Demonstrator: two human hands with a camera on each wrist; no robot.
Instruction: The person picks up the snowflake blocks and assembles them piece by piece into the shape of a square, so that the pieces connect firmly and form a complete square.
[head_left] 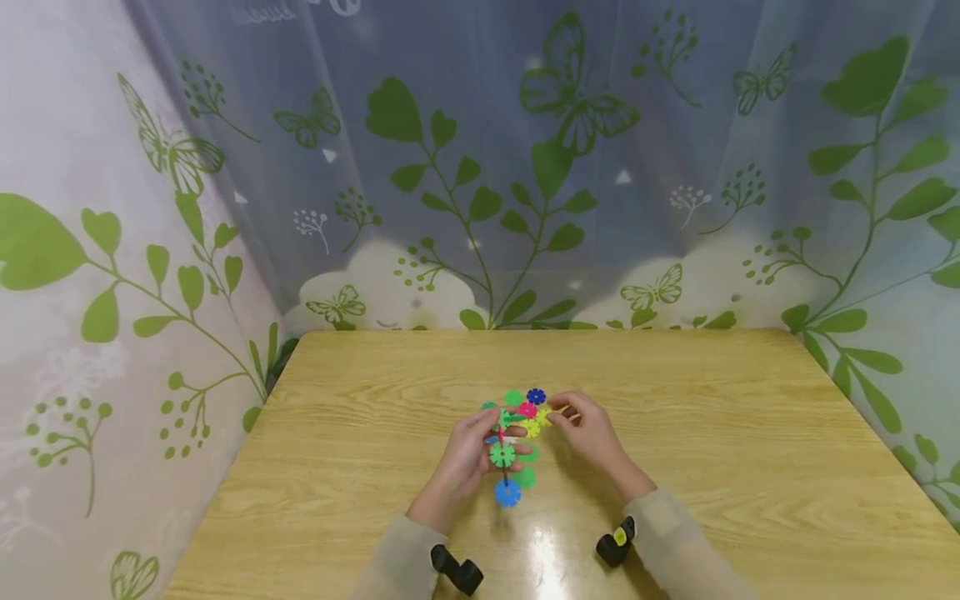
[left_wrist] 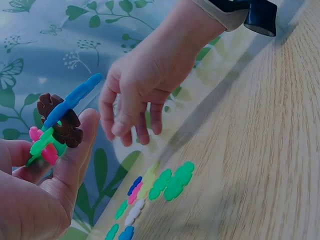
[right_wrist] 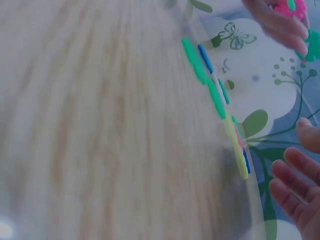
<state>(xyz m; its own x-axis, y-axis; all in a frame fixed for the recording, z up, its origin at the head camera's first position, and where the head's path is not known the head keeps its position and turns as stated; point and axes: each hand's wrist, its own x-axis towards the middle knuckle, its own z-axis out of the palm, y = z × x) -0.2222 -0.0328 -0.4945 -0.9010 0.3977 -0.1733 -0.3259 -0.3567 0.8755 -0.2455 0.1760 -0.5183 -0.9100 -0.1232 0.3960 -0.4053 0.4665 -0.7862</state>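
Note:
My left hand (head_left: 467, 450) pinches a chain of notched plastic discs between thumb and fingers, held up over the table. A blue disc (head_left: 507, 492) hangs at its near end, above it a green disc (head_left: 502, 454). The left wrist view also shows a brown disc (left_wrist: 70, 137) beside the blue one, and a pink disc (left_wrist: 50, 153) close to the fingers. My right hand (head_left: 588, 429) hovers with loosely bent fingers and nothing between them, overlapping a yellow disc (head_left: 543, 416) in the head view. From the right wrist, its fingers (right_wrist: 287, 175) look spread.
Loose discs lie flat on the wooden table (head_left: 360, 417) beyond and under the left hand: a dark blue disc (head_left: 536, 397), a pink disc (head_left: 527, 409), a white disc (left_wrist: 134, 212), and several green and yellow ones. A patterned curtain (head_left: 480, 167) hangs behind the table's far edge.

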